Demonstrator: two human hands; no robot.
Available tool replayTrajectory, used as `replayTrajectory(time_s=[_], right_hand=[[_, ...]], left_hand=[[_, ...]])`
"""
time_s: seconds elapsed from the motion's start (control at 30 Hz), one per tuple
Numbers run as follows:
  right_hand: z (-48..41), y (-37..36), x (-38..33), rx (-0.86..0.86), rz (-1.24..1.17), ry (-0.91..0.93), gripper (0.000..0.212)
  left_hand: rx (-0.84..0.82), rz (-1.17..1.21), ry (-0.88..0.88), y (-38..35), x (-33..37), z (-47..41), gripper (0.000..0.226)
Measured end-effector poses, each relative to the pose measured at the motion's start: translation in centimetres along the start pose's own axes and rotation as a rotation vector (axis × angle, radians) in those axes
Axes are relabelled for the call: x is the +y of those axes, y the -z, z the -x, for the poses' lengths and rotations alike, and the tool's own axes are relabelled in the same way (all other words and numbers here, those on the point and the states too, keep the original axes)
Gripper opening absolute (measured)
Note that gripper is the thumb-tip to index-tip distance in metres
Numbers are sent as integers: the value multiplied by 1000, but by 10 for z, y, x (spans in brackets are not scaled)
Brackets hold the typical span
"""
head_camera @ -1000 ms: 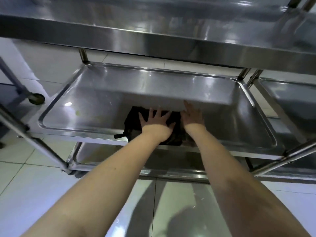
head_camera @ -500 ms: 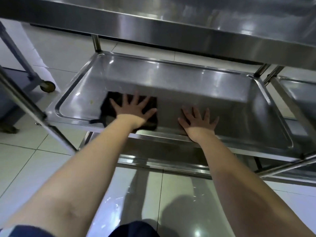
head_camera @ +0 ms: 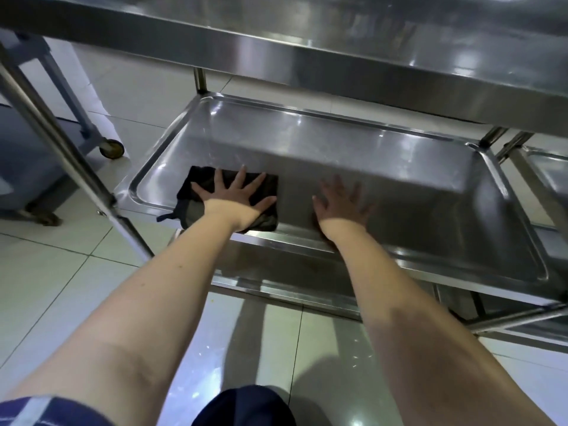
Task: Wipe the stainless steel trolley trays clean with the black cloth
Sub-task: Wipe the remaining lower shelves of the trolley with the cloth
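On the middle tray (head_camera: 399, 195) of the steel trolley, both my hands lie flat with the palms down. My left hand (head_camera: 233, 198) is spread wide, fingers straight and fanned apart, pressing on the black cloth (head_camera: 199, 176) without gripping it. The cloth is folded into a rough rectangle and sits in the near left part of the tray, close to the left corner; its near edge hangs over the tray's front rim and a small loop sticks out at its left side. My right hand (head_camera: 341, 204) rests bare on the tray's steel floor just to the right of the cloth, fingers open and loosely spread, holding nothing. The two hands are near each other but apart.

The top tray (head_camera: 338, 56) runs across above and shades the far part of the tray I am on. A lower tray (head_camera: 276, 269) shows beneath the front rim. A slanted steel post (head_camera: 61, 149) of the trolley frame crosses on the left, and past it a castor wheel (head_camera: 112, 147) stands on the pale tiled floor (head_camera: 61, 287). Another steel tray (head_camera: 550, 173) shows at the right edge.
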State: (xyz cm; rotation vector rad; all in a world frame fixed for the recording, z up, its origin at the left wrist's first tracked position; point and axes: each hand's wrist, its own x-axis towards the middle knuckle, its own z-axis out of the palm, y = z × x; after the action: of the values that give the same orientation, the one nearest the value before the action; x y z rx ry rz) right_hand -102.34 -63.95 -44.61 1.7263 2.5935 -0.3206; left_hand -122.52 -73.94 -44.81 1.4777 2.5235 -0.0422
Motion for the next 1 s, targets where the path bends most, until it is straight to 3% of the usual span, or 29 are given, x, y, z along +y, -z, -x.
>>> replayTrajectory(time_s=[0.13,0.37,0.53,0.67,0.8,1.0], right_hand=[[-4,-19,-30,-53,87,84,54],[-3,-20,-28,-80,130,109,58],[-1,-17,-31,-104,152,284,57],[-3,-20,-29,-88,190,303,59],[-6,-24,-26,-79,158,305,61],[-5,-23,-25,-77,124,297,60]], left_hand=[[3,-9,-16,-1,-17,8,73],[-22,7,101,11,-121,0,74],[38,-9,35,12,-109,-39,75],[122,19,-38,19,-98,-91,79],[86,8,-33,32,-86,-137,76],[-1,11,-109,28,-78,-91,77]])
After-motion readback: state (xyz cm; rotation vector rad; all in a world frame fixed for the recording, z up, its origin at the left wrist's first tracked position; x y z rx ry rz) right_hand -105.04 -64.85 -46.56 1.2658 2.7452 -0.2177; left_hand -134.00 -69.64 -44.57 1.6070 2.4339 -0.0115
